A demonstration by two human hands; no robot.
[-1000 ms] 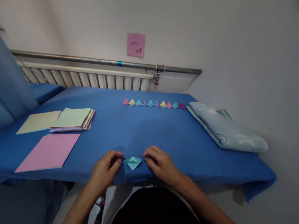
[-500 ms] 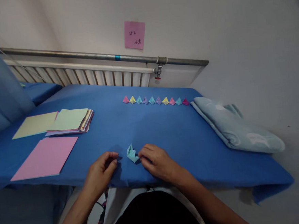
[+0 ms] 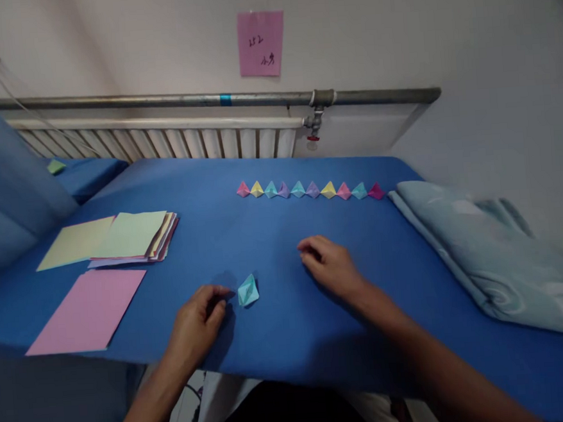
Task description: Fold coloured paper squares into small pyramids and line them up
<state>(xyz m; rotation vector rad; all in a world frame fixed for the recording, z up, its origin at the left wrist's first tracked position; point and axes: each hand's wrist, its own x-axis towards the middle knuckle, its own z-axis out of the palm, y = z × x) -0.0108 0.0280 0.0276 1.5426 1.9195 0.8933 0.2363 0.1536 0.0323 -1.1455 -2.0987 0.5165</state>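
Note:
A folded light-blue paper piece (image 3: 248,291) lies on the blue cloth between my hands, touched by neither. Just left of it is my left hand (image 3: 200,323), fingers loosely curved and apart, holding nothing. Farther right and higher over the cloth, my right hand (image 3: 331,265) is empty, its thumb and forefinger slightly parted. Beyond my hands runs a row of small folded papers (image 3: 313,189) in pink, yellow, blue and purple.
On the left lie a stack of coloured sheets (image 3: 131,235), a pale yellow sheet (image 3: 74,243) and pink sheets (image 3: 88,311). A folded pale-green blanket (image 3: 486,248) rests at the right. A radiator (image 3: 175,141) stands behind the blue-covered surface (image 3: 203,197).
My right hand has left the folded light-blue paper and moved right and away from me. The paper now looks more compact and turned. My view has shifted slightly.

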